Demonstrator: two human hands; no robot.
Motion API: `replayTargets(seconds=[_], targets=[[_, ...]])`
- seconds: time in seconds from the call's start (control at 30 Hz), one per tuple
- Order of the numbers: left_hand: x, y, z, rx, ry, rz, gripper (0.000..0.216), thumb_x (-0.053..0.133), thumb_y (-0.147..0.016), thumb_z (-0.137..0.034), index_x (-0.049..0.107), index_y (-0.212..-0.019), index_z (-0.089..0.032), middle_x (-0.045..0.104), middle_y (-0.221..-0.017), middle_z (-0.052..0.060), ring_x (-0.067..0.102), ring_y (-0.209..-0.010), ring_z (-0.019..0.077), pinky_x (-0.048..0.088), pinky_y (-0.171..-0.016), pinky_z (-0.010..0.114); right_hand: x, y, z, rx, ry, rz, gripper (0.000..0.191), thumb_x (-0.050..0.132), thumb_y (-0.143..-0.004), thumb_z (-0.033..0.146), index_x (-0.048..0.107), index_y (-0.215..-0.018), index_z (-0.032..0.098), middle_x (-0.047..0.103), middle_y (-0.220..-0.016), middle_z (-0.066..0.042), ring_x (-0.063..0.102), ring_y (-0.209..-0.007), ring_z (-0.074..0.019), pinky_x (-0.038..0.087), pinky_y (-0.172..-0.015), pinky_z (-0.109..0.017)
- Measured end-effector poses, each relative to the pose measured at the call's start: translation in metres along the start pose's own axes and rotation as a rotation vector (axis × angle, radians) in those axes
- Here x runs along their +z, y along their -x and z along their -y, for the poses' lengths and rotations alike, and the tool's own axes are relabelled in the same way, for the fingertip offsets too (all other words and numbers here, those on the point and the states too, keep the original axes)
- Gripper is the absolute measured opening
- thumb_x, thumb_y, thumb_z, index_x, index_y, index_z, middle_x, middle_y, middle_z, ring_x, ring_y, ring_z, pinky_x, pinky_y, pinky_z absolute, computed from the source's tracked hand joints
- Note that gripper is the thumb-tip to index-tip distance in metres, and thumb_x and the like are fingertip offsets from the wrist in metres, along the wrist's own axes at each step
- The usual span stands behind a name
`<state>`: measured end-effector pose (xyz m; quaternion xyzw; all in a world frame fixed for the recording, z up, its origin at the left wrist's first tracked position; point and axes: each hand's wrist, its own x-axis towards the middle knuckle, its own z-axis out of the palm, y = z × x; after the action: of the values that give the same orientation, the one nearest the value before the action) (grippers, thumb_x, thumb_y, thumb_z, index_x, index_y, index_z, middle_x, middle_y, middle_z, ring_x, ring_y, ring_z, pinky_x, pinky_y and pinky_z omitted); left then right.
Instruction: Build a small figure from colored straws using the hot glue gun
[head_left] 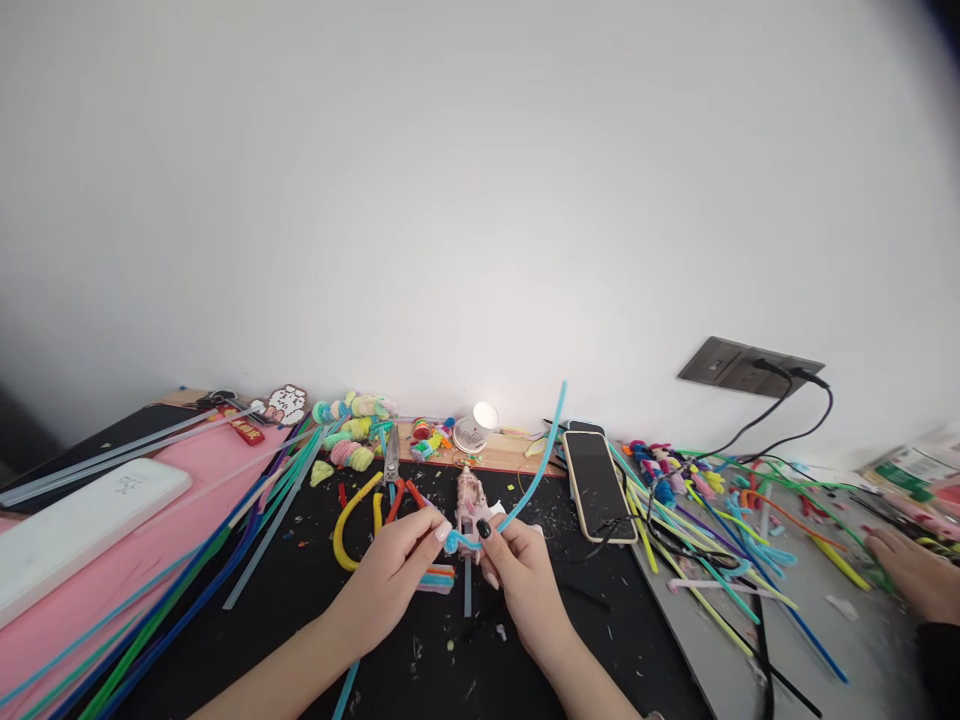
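A light blue pipe cleaner (541, 470) is held between my two hands above the black mat. My left hand (401, 560) pinches its curled end between thumb and fingers. Farther along the stem, my right hand (521, 570) grips it, and the free length rises up and to the right. Behind my fingers lies a pink glue gun (470, 495), partly hidden, its nozzle toward the wall. Short cut pipe cleaner pieces (436, 578) rest by my left hand. Scissors with yellow handles (351, 525) and a tool with orange handles (395, 498) lie just beyond it.
A phone (600, 485) and a paper cup (476, 427) stand beyond my hands. Loose pipe cleaners (720, 560) spread rightward, near another person's hand (911, 570). Leftward are a white power bank (90, 530) and more pipe cleaners (187, 570). Cables run to the wall socket (739, 366).
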<state>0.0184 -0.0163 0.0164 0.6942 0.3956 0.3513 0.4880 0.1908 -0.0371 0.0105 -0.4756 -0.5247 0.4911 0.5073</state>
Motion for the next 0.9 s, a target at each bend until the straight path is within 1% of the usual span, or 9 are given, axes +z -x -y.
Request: replayTargets(seconds=[0.17, 0.3, 0.4, 0.5, 0.63, 0.9], targets=[[0.0002, 0.0016, 0.0034, -0.051, 0.068, 0.098, 0.039, 0.031, -0.098, -0.047, 0.051, -0.078, -0.021, 0.046, -0.064, -0.004, 0.037, -0.052, 0.0123, 0.031, -0.055, 0.026, 0.0000, -0.0003, -0.0028, 0.007, -0.002, -0.011, 0.048, 0.057, -0.082, 0.062, 0.045, -0.063, 0.020, 0.034, -0.052, 0.008, 0.025, -0.046, -0.0075, 0.019, -0.045, -0.023], [0.0003, 0.0019, 0.0049, -0.048, 0.110, 0.098, 0.039, 0.031, -0.098, -0.048, 0.057, -0.091, -0.021, 0.048, -0.060, -0.006, 0.038, -0.048, 0.0118, 0.036, -0.060, 0.028, -0.0006, -0.0001, -0.0040, -0.006, 0.014, -0.018, 0.048, 0.057, -0.082, 0.062, 0.045, -0.063, 0.020, 0.035, -0.052, 0.008, 0.025, -0.046, -0.0076, 0.019, -0.045, -0.023], [0.0005, 0.0021, 0.0052, -0.045, 0.126, 0.089, 0.039, 0.030, -0.098, -0.049, 0.058, -0.100, -0.021, 0.049, -0.060, -0.006, 0.040, -0.049, 0.0121, 0.037, -0.062, 0.029, -0.0004, 0.0001, -0.0025, -0.009, 0.027, -0.013, 0.048, 0.057, -0.082, 0.062, 0.045, -0.062, 0.020, 0.034, -0.052, 0.008, 0.025, -0.046, -0.0077, 0.019, -0.045, -0.023], [0.0011, 0.0027, 0.0059, -0.054, 0.153, 0.088, 0.041, 0.030, -0.098, -0.049, 0.058, -0.103, -0.020, 0.051, -0.063, -0.005, 0.041, -0.049, 0.0124, 0.037, -0.061, 0.029, 0.0000, 0.0006, -0.0010, -0.013, 0.043, -0.014, 0.048, 0.056, -0.083, 0.061, 0.045, -0.062, 0.020, 0.034, -0.052, 0.007, 0.026, -0.047, -0.0079, 0.019, -0.046, -0.023], [0.0017, 0.0032, 0.0069, -0.069, 0.194, 0.098, 0.041, 0.030, -0.098, -0.050, 0.057, -0.105, -0.021, 0.052, -0.065, -0.005, 0.041, -0.049, 0.0121, 0.036, -0.059, 0.029, -0.0002, 0.0011, -0.0012, -0.025, 0.078, -0.018, 0.048, 0.055, -0.084, 0.060, 0.045, -0.061, 0.020, 0.034, -0.051, 0.008, 0.026, -0.047, -0.0082, 0.020, -0.047, -0.024], [0.0007, 0.0033, 0.0069, -0.085, 0.254, 0.100, 0.043, 0.029, -0.097, -0.052, 0.056, -0.106, -0.019, 0.049, -0.057, -0.005, 0.044, -0.051, 0.0141, 0.035, -0.057, 0.029, -0.0016, 0.0004, -0.0037, -0.040, 0.101, -0.021, 0.047, 0.055, -0.086, 0.058, 0.046, -0.061, 0.019, 0.035, -0.052, 0.007, 0.028, -0.048, -0.0086, 0.022, -0.047, -0.024]])
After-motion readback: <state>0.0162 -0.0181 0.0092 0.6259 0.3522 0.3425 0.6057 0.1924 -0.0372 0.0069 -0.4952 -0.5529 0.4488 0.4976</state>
